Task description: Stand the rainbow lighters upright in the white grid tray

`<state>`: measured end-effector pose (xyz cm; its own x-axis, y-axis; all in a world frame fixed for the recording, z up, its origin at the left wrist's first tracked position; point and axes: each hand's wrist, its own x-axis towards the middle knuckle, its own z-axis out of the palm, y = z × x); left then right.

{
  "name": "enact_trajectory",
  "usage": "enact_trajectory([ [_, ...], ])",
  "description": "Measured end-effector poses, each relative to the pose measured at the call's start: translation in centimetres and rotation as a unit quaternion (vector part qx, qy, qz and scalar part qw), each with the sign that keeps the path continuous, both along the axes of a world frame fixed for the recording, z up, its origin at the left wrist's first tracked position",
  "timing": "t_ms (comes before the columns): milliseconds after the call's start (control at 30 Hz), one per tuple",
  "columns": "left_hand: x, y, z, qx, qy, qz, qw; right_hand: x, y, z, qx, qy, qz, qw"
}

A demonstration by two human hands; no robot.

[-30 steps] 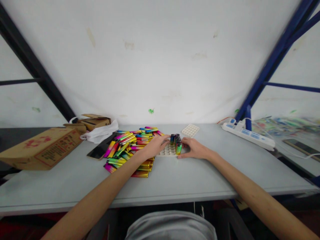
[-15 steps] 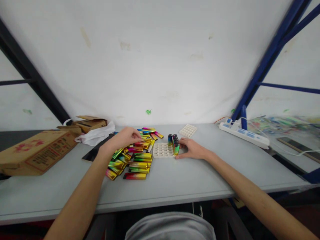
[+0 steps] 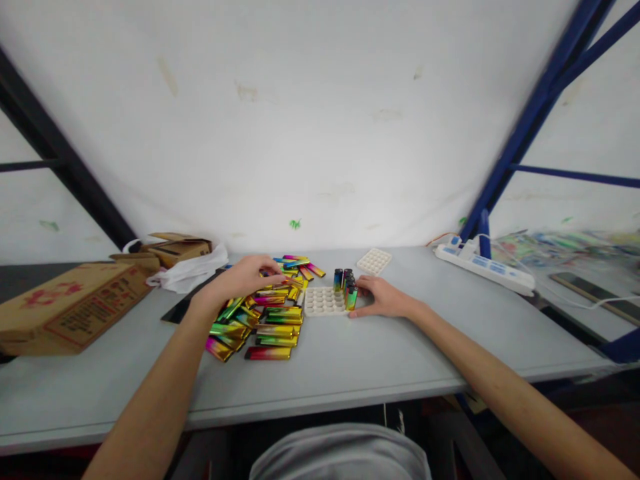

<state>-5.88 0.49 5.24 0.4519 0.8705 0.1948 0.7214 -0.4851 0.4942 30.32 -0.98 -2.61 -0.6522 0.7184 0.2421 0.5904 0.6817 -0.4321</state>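
My left hand (image 3: 253,275) is over a pile of shiny, flat-sided, multicoloured tubes (image 3: 277,331) with dark ends. Its thumb and fingers are closed at a gold tube (image 3: 295,281) near the top of the pile. A white tray (image 3: 320,301) with rows of round hollows lies just right of the pile. Several similar tubes (image 3: 351,297) stand upright along its right side. My right hand (image 3: 381,297) is curved around that side, with the thumb at the tray's near corner and the fingers behind the standing tubes. Its fingertips are partly hidden.
Another white tray (image 3: 374,261) lies near the wall. A cardboard box (image 3: 75,303), a smaller open box (image 3: 177,250) and a white plastic bag (image 3: 193,270) are at left. At right are a power strip (image 3: 485,268) and blue frame posts (image 3: 520,140).
My left hand's fingers have shifted slightly and stretch a little farther over the pile. My right hand stays at the tray. The whole view has moved slightly.
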Motion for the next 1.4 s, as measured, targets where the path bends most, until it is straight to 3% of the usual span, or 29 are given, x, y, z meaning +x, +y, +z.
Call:
enact_trajectory([
  [67,1.2,-0.4,0.4,0.004,-0.099,0.004,0.995,0.0,0.0,0.0,-0.003,0.002,0.002,1.0],
  [133,2.7,-0.9,0.4,-0.029,-0.245,-0.004,0.969,0.0,-0.1,0.1,-0.009,0.005,0.004,1.0],
  [267,5.6,-1.9,0.0,-0.171,-0.494,-0.049,0.851,0.0,-0.1,0.2,-0.009,0.002,0.0,1.0],
  [367,7.1,-2.4,-0.6,-0.224,-0.551,-0.053,0.802,0.0,-0.1,0.2,-0.009,0.002,0.005,1.0],
  [467,8.1,-2.6,-1.3,-0.238,-0.572,-0.036,0.784,0.0,-0.1,0.2,-0.01,0.002,0.003,1.0],
  [867,10.0,-3.0,-2.9,-0.228,-0.478,-0.01,0.848,0.1,0.0,0.0,-0.002,0.011,0.006,1.0],
  [1133,9.4,-2.0,-4.3,-0.051,-0.355,0.036,0.933,0.0,-0.1,0.0,-0.008,0.003,-0.001,1.0],
  [1267,9.0,-1.9,-4.3,0.003,-0.305,0.026,0.952,0.0,-0.2,0.1,-0.004,-0.003,-0.003,1.0],
  [1400,9.1,-2.2,-4.0,0.01,-0.29,0.026,0.957,0.0,-0.2,0.2,-0.004,0.005,0.003,1.0],
])
